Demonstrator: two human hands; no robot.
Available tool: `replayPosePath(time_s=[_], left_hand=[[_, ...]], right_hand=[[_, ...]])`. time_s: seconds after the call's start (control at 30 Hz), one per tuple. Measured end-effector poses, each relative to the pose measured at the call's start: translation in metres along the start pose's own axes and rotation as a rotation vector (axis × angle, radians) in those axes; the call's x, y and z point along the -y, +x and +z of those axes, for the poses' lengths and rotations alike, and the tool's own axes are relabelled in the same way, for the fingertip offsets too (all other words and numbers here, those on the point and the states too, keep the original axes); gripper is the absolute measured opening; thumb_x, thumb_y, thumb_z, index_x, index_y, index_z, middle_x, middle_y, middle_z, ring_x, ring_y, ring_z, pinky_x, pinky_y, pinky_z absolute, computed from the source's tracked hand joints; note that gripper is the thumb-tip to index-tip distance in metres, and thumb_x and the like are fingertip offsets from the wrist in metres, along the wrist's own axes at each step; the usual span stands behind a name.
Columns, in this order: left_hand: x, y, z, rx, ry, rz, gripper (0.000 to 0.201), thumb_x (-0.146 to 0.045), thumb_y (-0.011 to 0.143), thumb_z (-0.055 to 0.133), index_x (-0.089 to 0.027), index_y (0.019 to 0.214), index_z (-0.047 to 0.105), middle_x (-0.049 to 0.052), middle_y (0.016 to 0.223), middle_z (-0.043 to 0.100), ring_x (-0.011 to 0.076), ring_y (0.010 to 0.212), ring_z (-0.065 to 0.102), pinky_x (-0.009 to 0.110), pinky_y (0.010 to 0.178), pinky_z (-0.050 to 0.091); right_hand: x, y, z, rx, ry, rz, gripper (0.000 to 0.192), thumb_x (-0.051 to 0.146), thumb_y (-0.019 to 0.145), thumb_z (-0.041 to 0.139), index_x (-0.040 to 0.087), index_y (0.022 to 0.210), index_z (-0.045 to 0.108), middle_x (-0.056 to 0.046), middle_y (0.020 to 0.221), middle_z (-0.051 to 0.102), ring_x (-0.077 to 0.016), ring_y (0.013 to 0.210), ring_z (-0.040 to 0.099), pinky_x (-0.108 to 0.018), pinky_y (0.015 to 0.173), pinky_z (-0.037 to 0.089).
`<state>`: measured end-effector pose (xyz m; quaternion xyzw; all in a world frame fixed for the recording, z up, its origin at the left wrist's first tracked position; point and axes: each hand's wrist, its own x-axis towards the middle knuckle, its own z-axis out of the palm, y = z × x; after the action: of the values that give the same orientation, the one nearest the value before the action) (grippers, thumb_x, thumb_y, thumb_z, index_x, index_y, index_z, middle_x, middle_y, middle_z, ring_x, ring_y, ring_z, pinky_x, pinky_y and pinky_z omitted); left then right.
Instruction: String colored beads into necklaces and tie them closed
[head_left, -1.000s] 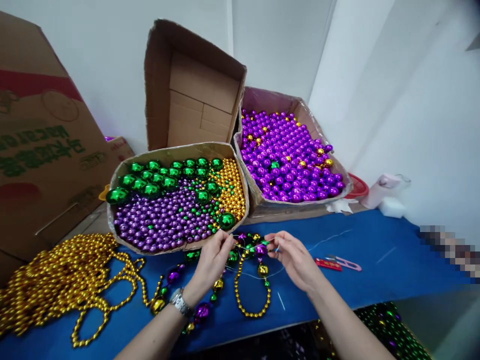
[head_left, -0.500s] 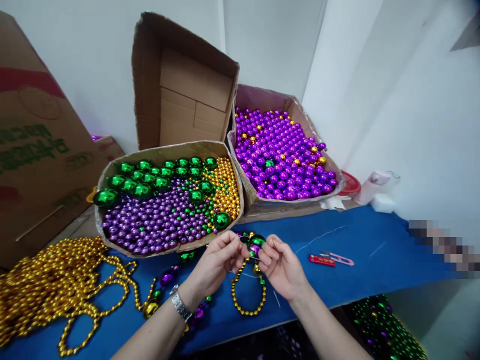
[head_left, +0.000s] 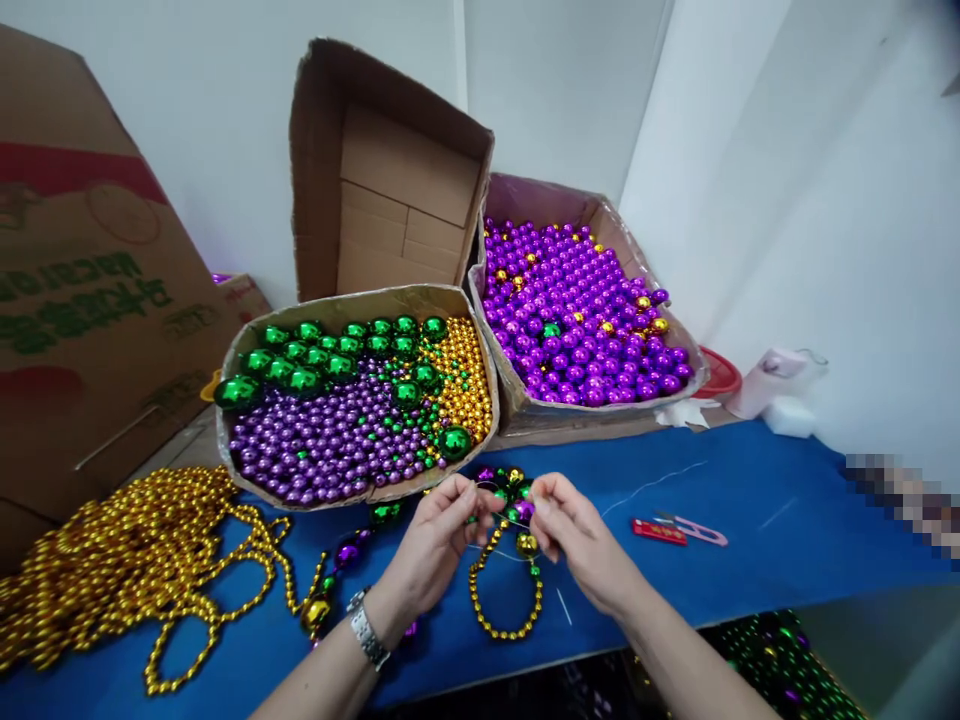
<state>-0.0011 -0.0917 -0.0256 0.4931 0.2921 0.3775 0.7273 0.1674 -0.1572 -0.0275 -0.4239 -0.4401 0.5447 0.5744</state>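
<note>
Both hands are close together above the blue-covered table, pinching a thin clear string point(head_left: 501, 551). My left hand point(head_left: 439, 540), with a metal watch on the wrist, has thumb and fingertips closed on the string, which bends in a small loop there. My right hand point(head_left: 581, 548) is closed on the string opposite, its fingertips partly hidden. Just behind and under the fingers lies a bead strand with large green, purple and gold beads. Its loop of small gold beads point(head_left: 506, 636) rests on the cloth. More of the large-bead strand point(head_left: 348, 554) lies left, partly behind my left forearm.
A carton point(head_left: 360, 491) holds green, purple and gold beads; another carton point(head_left: 600, 405) holds purple ones. Gold bead strands point(head_left: 150, 540) pile up at left. A red box point(head_left: 660, 532) and pink thread snips point(head_left: 703, 530) lie right. Green strands point(head_left: 787, 660) hang below the table edge.
The view has swung slightly left, so the surroundings appear shifted right. My right hand has turned, its fingers curling inward and covering more of the large beads. Both hands keep hold of the string.
</note>
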Motion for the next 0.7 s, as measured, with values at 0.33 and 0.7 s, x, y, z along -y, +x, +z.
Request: replayPosePath(time_s=[0.33, 0.7], left_hand=[[-0.007, 0.002, 0.023, 0.034, 0.12, 0.22, 0.014, -0.027, 0.09, 0.049, -0.018, 0.083, 0.057, 0.009, 0.129, 0.054, 0.0228, 0.109, 0.055, 0.037, 0.094, 0.041], [0.01, 0.002, 0.038, 0.131, 0.409, 0.33, 0.033, -0.016, 0.082, 0.059, -0.018, 0.114, 0.05, 0.01, 0.117, 0.059, 0.0217, 0.105, 0.057, 0.036, 0.092, 0.044]], right_hand=[[0.023, 0.008, 0.019, -0.051, -0.737, -0.253, 0.025, 0.032, 0.094, 0.042, 0.02, 0.077, 0.056, 0.004, 0.065, 0.055, -0.0113, 0.06, 0.05, -0.022, 0.055, 0.033], [0.051, 0.028, 0.026, -0.037, -0.307, -0.181, 0.02, 0.034, 0.087, 0.057, 0.018, 0.075, 0.059, 0.003, 0.067, 0.056, -0.0096, 0.062, 0.05, -0.02, 0.056, 0.035]])
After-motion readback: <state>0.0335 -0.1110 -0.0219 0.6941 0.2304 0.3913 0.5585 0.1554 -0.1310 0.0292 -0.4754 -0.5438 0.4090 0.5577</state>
